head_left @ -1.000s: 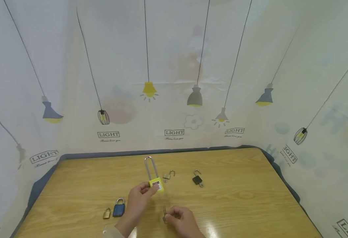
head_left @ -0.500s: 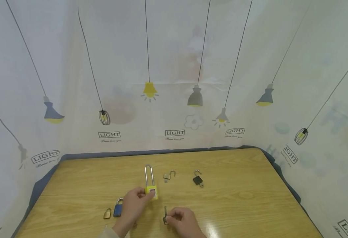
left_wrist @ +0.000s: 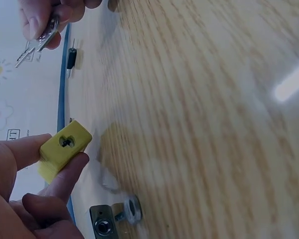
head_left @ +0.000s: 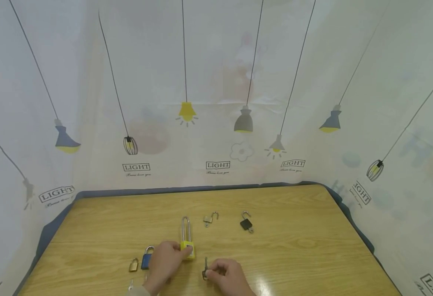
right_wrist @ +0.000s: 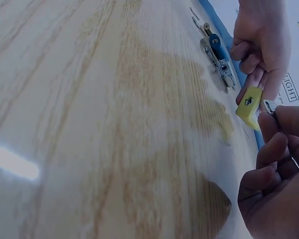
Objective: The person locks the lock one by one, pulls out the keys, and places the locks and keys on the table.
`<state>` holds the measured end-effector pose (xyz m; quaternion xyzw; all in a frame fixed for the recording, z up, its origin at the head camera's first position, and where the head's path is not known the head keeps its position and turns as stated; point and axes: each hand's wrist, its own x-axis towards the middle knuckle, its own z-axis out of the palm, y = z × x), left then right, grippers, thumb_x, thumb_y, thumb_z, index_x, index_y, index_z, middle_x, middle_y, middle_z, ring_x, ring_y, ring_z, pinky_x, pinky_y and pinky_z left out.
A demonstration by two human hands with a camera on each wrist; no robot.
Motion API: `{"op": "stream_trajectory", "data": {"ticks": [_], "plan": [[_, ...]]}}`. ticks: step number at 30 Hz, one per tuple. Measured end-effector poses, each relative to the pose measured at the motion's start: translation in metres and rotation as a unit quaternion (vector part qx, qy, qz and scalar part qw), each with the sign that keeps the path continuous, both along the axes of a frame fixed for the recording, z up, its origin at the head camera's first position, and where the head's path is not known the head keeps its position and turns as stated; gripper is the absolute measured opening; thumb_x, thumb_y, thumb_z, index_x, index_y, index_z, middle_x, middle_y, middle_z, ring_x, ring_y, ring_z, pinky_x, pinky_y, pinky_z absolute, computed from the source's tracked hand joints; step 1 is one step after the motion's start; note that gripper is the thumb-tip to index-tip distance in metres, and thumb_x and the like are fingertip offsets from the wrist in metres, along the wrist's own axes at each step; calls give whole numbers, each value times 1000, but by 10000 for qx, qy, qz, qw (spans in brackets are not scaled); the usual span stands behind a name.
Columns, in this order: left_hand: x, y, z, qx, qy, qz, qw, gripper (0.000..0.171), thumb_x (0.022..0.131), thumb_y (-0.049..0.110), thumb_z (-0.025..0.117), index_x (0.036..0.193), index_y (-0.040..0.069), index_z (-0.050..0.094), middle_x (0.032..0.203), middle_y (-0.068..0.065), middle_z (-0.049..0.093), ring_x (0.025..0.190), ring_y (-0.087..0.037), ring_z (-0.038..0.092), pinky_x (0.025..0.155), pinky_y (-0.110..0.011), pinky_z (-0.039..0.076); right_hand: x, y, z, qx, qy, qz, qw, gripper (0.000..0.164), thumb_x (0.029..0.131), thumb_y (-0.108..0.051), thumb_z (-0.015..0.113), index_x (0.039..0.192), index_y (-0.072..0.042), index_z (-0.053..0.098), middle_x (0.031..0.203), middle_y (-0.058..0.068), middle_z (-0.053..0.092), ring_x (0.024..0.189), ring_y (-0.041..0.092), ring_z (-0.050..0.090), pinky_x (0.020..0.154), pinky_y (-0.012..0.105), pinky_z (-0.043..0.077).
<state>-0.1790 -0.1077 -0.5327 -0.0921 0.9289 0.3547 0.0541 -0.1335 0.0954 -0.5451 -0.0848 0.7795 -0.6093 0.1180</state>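
Observation:
My left hand (head_left: 165, 262) pinches a yellow padlock (head_left: 188, 249) by its body, thumb on the labelled face. Its long steel shackle points away from me. The end with the keyhole faces the left wrist camera, and nothing is in the keyhole of the padlock (left_wrist: 54, 158). To the right, my right hand (head_left: 232, 276) pinches a key (head_left: 206, 263) between thumb and index finger, its blade pointing forward. Padlock and key are apart. In the left wrist view the key (left_wrist: 26, 56) looks like one of a small bunch, but the fingers partly cover it.
On the wooden table (head_left: 312, 246), a blue padlock (head_left: 146, 262) and a small brass padlock (head_left: 133, 265) lie left of my left hand. Farther back are a small open padlock (head_left: 207, 220) and a black open padlock (head_left: 246, 224), each with a key at its base.
My left hand has brought the yellow padlock down and nearer to me, and its shackle has turned from leaning left to nearly straight ahead. The right hand with the key has hardly moved.

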Motion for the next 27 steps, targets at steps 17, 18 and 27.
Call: {"op": "stream_trajectory", "data": {"ticks": [17,18,27], "plan": [[-1,-2,7,-488,-121,6,9987,40,77,53,72,79,13,70,65,3,59,56,-15,47,48,-28,34,-1,-3,-5,10,-251,-147,9996,11,84,-20,70,80,-10,68,73,-1,60,67,14,52,60,26,42],[-1,-2,8,-527,-132,-7,9985,41,77,53,72,80,12,70,66,3,60,56,-15,48,49,-29,35,-1,-3,-5,33,-240,-154,9996,11,84,-20,70,80,-10,68,73,-1,60,66,14,52,60,25,42],[1,-6,8,-823,-68,-54,9966,42,78,54,70,79,13,64,67,2,58,57,-15,48,51,-31,36,1,-4,-5,29,-168,-134,9998,12,83,-19,70,77,-10,67,69,-3,57,63,12,49,58,25,40]]}}
